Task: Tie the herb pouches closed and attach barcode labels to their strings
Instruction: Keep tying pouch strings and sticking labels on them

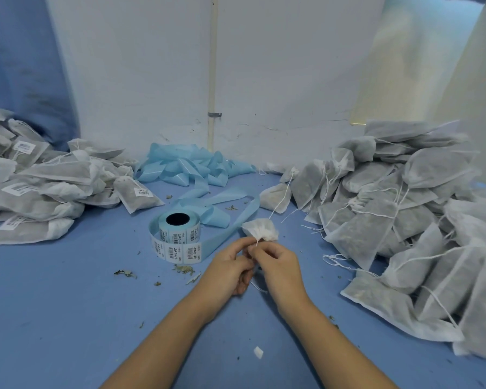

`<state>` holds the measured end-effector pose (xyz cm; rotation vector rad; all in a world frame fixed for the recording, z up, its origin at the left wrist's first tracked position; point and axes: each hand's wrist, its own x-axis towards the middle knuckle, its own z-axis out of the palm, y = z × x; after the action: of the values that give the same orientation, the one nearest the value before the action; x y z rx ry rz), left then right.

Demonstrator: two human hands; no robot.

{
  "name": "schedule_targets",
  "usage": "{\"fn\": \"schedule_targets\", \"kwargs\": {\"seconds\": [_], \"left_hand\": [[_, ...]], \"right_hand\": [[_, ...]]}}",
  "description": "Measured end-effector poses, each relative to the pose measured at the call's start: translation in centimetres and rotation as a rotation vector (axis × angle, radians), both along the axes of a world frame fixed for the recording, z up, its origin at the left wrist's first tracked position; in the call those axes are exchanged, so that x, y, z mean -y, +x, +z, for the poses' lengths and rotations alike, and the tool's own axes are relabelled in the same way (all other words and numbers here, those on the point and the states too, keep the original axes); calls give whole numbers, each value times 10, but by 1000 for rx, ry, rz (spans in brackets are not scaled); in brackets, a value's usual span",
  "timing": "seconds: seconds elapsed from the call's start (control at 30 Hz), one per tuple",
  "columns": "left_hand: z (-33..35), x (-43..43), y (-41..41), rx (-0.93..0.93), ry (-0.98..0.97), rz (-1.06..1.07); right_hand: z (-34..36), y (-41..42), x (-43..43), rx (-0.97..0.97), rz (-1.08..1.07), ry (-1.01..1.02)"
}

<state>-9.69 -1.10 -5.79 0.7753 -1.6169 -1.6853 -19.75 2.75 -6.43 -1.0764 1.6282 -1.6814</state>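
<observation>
Over a blue tabletop (68,304), a left hand (230,269) and right hand (278,265) meet, fingers curled and pinching the white string (256,242) of a small pouch (260,230) held just beyond them, its gathered neck toward the hands; a roll of barcode labels (177,230) stands just left; labelled pouches (40,181) heap at left, unlabelled pouches (404,220) at right; blue backing tape (191,167) lies crumpled behind.

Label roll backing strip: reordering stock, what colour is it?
Light blue; the label roll and its backing strip show clearly in the head view.
</observation>
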Motion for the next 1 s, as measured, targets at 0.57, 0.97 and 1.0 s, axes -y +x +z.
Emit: {"fn": "schedule_targets", "kwargs": {"seconds": [0.57, 0.97, 1.0], "left_hand": [[8, 5, -5, 30, 129, 154], [-1, 3, -5, 54, 75, 244], [-1, 3, -5, 58, 68, 237]], "right_hand": [[7, -22, 1, 423, 26, 37], [8, -21, -6, 369, 286, -19], [8, -21, -5, 376, 285, -22]]}}
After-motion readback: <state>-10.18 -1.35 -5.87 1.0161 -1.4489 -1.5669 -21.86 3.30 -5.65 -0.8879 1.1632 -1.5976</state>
